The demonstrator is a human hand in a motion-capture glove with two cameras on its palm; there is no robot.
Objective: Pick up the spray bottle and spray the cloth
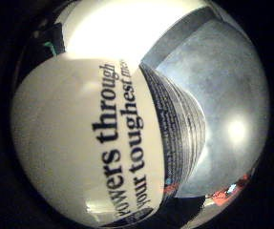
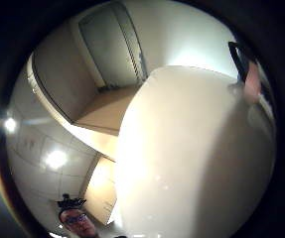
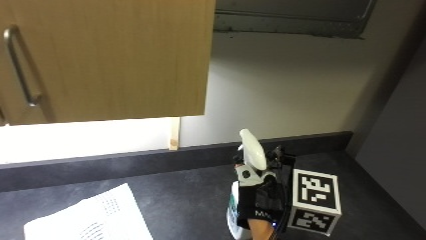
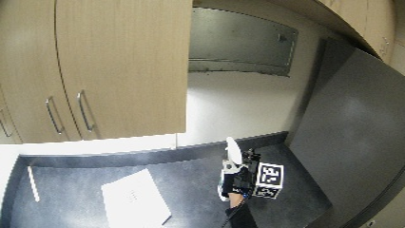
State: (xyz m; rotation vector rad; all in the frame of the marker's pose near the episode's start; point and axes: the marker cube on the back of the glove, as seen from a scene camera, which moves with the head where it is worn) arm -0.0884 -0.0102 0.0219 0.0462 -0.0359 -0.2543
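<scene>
In the outside view a white spray bottle [image 3: 252, 149] is upright over the dark countertop [image 3: 180, 195], its trigger head at the top. My gloved right hand [image 3: 261, 201] grips it around the neck and body from the right side. Whether its base touches the counter I cannot tell. A white cloth [image 3: 90, 218] lies flat on the counter, well to the left of the bottle. The wide outside view shows the same bottle [image 4: 231, 153], hand [image 4: 241, 183] and cloth [image 4: 135, 197]. The bottle's printed label [image 1: 93, 138] and white body [image 2: 191, 158] fill both palm views.
A wooden wall cupboard [image 3: 106, 60] hangs above the counter's left half, with a metal panel [image 4: 240, 42] beside it. A tall dark panel [image 4: 354, 128] closes the right end. A thin white stick [image 4: 32, 183] lies at the counter's far left.
</scene>
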